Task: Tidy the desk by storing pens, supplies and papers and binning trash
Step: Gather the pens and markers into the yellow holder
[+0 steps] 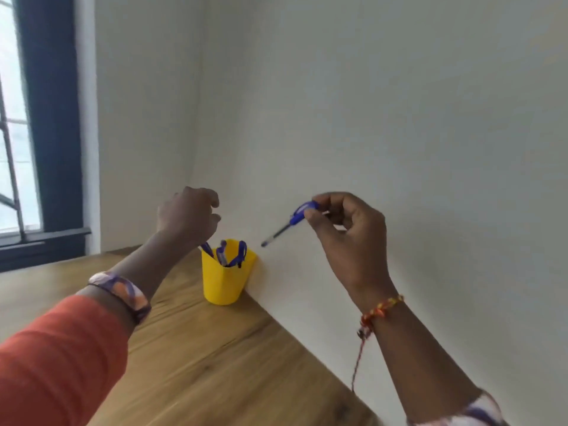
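Against the far wall, a yellow cup (226, 279) of blue pens (222, 255) stands on the wooden table (196, 358); the right hand (344, 235) pinches a blue pen (290, 221) above it; the left hand (187, 215) hovers curled, its grip unclear.

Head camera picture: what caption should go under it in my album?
Right hand tilts a blue pen toward the yellow cup; left hand hovers above it.

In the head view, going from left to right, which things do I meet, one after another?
window → orange sleeve → left hand → yellow pen cup → blue pen → right hand
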`<action>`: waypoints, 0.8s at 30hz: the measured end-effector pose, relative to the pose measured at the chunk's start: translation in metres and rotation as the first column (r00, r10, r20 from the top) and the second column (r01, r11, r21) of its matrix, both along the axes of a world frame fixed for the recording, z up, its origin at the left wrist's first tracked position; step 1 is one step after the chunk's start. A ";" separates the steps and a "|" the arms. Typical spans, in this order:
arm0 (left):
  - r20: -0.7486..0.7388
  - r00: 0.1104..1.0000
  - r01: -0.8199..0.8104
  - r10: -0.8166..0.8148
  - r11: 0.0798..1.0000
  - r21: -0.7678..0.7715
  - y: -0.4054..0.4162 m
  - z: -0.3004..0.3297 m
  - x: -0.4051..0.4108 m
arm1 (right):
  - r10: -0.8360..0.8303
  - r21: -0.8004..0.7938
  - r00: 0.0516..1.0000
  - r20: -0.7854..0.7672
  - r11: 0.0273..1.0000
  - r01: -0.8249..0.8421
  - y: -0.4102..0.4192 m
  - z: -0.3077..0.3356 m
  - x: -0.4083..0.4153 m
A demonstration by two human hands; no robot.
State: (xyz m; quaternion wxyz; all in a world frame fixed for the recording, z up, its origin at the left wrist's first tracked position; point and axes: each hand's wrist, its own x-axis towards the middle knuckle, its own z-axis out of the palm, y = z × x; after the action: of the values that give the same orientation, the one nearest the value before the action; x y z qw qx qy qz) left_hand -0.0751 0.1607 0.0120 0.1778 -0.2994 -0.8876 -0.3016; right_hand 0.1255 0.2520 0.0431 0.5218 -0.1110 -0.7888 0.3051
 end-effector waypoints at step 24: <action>0.262 0.934 0.335 -0.245 0.857 -0.393 -0.100 -0.164 0.122 | -0.111 0.252 0.580 0.807 0.953 -0.169 -0.086 -0.201 -0.005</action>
State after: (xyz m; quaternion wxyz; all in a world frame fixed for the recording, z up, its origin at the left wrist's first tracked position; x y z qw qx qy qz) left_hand 0.0468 0.0602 -0.1523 -0.0319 -0.4295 -0.8899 -0.1502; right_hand 0.1208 0.1660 -0.1580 0.1073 -0.1443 -0.9781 0.1046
